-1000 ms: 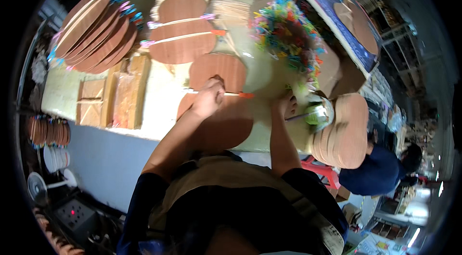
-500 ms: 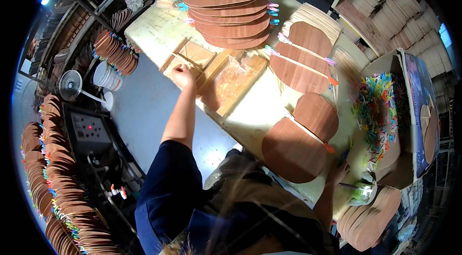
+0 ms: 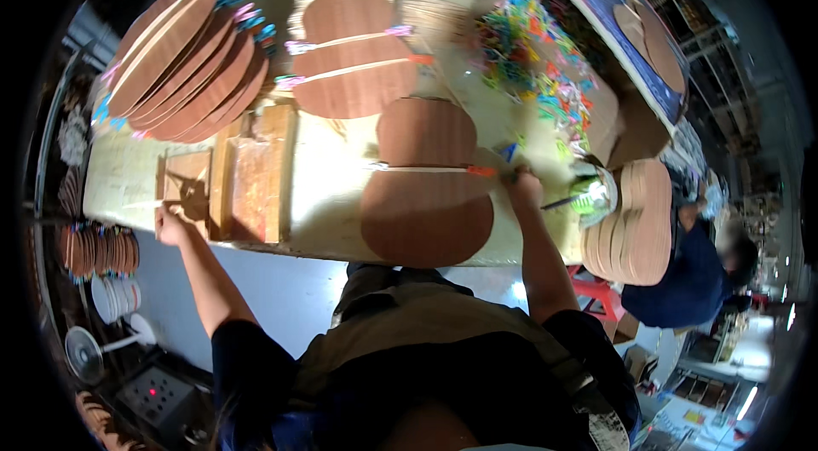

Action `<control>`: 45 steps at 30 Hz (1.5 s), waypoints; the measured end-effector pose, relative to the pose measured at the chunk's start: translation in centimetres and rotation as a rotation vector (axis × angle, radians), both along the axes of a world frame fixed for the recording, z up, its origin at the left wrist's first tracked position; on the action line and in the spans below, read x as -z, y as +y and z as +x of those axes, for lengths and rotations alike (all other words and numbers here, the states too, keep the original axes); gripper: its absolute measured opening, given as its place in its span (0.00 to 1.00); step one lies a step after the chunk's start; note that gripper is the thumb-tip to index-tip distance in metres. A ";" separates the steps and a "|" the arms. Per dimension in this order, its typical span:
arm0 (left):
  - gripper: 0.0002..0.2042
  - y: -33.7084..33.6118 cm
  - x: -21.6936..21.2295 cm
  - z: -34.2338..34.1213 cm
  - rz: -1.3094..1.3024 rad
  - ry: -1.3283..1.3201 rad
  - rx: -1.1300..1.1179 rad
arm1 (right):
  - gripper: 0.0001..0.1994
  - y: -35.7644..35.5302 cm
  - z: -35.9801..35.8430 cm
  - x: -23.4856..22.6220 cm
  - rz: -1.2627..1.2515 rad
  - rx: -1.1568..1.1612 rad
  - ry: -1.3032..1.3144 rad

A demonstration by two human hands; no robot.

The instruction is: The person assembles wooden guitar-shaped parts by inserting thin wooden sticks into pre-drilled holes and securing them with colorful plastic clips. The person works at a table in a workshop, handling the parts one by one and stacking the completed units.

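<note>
Seen from above the person's head, a tan apron and dark sleeves fill the near edge at six o'clock, both bare forearms reaching up onto a pale workbench (image 3: 341, 187). The right hand (image 3: 521, 192), at about three o'clock from centre, rests at the right end of a thin pale strip (image 3: 422, 168) laid across the waist of a guitar-shaped veneer panel (image 3: 426, 187). Its fingers curl closed around the orange-tipped end, though what exactly they pinch cannot be told. The panel lies just left of that hand, its long axis running from six to twelve o'clock, the strip crossing it from nine to three — so the right hand is much the nearer. The left hand (image 3: 170, 225) is well apart at nine o'clock, fingers folded at the bench edge beside small wooden blocks (image 3: 187, 183); whether it grips anything cannot be told. The panel is smooth, reddish-brown, fine-grained and flat. Just right of the right hand sit a small glue pot (image 3: 596, 195) and a stack of matching panels (image 3: 639, 221). Farther off, a second panel with two strips (image 3: 354, 55), a fanned stack with coloured clips (image 3: 183, 63) at ten o'clock, and a heap of bright plastic clips (image 3: 532, 51) at one o'clock.
</note>
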State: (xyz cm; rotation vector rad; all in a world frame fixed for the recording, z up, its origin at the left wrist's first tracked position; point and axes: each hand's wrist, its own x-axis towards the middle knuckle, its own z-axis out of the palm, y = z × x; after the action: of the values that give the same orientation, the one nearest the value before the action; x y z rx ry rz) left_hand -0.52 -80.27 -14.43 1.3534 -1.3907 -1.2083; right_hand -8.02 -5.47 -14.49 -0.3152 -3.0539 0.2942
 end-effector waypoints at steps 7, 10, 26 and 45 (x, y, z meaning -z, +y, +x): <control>0.03 26.2 -9.0 0.9 -0.814 0.132 0.785 | 0.25 1.2 0.7 -0.2 -0.191 -0.004 -0.013; 0.01 36.7 -8.3 1.7 -0.947 -0.018 1.234 | 0.22 1.7 1.8 -0.3 -0.723 0.124 -0.179; 0.02 46.6 -5.4 -0.2 -0.911 0.120 1.584 | 0.02 -0.6 9.3 -1.8 -1.942 0.312 -0.068; 0.01 45.9 -4.7 -0.6 -0.858 0.242 1.605 | 0.08 0.4 -8.1 -1.3 -0.350 -0.267 0.135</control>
State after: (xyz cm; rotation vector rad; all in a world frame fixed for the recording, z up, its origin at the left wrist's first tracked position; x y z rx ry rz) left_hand -1.09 -34.41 -9.78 -0.7407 -2.3942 -1.2206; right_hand -16.09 -5.03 -13.16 0.1000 -2.8950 0.8314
